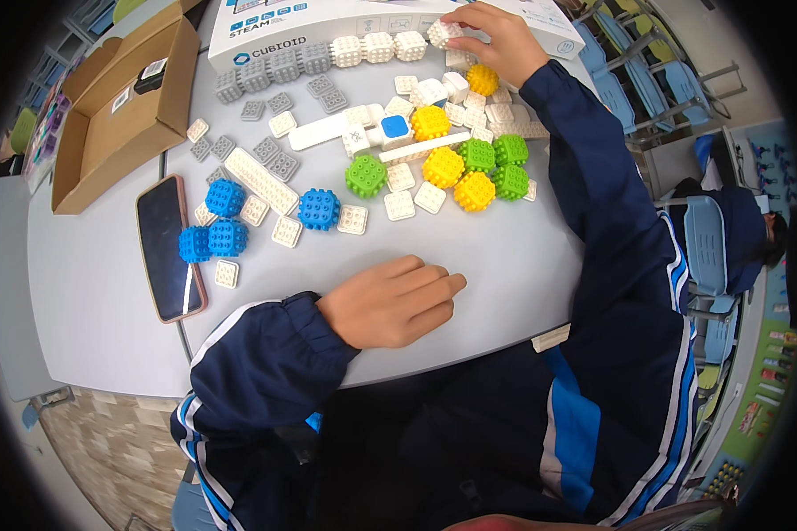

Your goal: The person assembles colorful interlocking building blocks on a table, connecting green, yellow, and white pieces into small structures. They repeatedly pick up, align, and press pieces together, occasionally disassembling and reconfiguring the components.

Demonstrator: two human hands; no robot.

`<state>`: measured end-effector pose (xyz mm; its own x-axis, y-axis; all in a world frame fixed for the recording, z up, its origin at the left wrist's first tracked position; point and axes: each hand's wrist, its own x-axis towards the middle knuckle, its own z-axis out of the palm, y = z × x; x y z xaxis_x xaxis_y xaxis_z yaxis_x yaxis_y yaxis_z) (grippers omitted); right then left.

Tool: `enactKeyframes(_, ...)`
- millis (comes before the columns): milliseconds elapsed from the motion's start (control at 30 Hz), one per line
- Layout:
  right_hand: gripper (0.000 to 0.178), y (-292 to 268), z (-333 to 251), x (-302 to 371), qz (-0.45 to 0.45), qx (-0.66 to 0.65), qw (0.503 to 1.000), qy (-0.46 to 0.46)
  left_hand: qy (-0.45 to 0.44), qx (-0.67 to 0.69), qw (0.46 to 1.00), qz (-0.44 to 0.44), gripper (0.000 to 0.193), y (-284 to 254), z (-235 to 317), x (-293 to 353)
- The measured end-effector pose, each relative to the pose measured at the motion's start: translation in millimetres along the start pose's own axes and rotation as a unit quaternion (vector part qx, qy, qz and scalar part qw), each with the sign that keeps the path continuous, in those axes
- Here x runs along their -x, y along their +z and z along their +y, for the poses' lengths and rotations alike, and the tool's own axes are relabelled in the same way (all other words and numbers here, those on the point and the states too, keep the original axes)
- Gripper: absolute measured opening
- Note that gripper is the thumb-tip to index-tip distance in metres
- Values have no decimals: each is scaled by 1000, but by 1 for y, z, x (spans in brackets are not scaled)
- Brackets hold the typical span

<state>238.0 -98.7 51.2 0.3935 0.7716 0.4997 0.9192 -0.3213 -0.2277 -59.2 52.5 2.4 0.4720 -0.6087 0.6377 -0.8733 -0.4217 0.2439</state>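
At the far side of the table, my right hand (502, 40) pinches a white studded cube (444, 34) between thumb and fingers. The cube is at the right end of a row of white cubes (378, 48) and grey cubes (283, 65), along the front of a white printed box (328, 19). My left hand (391, 302) rests near the table's front edge, its fingers curled together with nothing seen in them. Between the hands lie yellow cubes (443, 166), green cubes (366, 176), a blue cube (319, 209) and several white square plates (399, 206).
A phone (162, 257) lies face up at the left, beside more blue cubes (226, 238). Behind it stands an open cardboard box (119, 119) with a small black item inside. A long white studded strip (261, 180) and grey plates (282, 165) are scattered around. Blue chairs (707, 243) stand to the right.
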Motion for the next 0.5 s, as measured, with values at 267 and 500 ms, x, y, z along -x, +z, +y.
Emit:
enactKeyframes(267, 29, 9, 20, 6, -99, 68, 992, 30, -16, 17, 1000, -4, 16, 0, -1, 1)
enactKeyframes(500, 30, 25, 27, -1, -32, 80, 994, -63, -28, 27, 999, -16, 16, 0, -1, 1)
